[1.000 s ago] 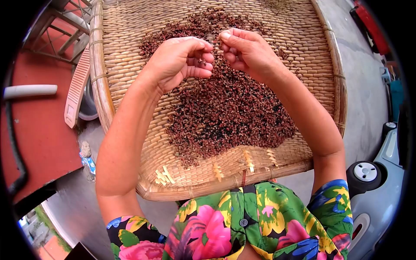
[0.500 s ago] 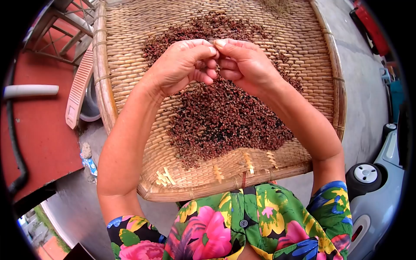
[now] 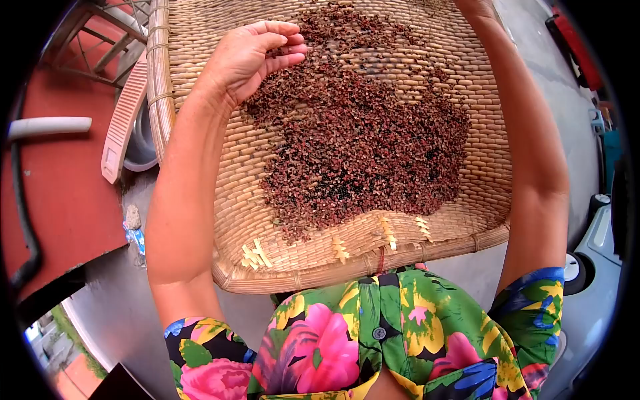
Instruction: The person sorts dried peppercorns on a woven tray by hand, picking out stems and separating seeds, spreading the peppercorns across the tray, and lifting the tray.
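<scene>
A large woven bamboo tray (image 3: pixel 247 213) lies before me, bearing a wide heap of small reddish-brown husks mixed with black seeds (image 3: pixel 363 153), much like Sichuan peppercorns. Over the heap's upper left edge is my left hand (image 3: pixel 257 57), its fingers loosely curled and the thumb against the index finger. Anything pinched there is too small to make out. My right hand (image 3: pixel 475 8) reaches the top edge of the view near the tray's far right corner. Its fingers are cut off by the frame. A little dry stalk-like matter (image 3: pixel 433 5) shows beside it.
Pale split-bamboo mends (image 3: pixel 255 255) stick up along the tray's near rim. To the left are a pink ridged board (image 3: pixel 125 117), a metal basin (image 3: pixel 141 143) and a white pipe (image 3: pixel 50 127) over red flooring. A light-blue toy car (image 3: pixel 593 287) stands at right.
The two hands, fingertips together over the heap before, are now apart. My left hand has shifted up and left; my right hand has gone far up and right, mostly out of view.
</scene>
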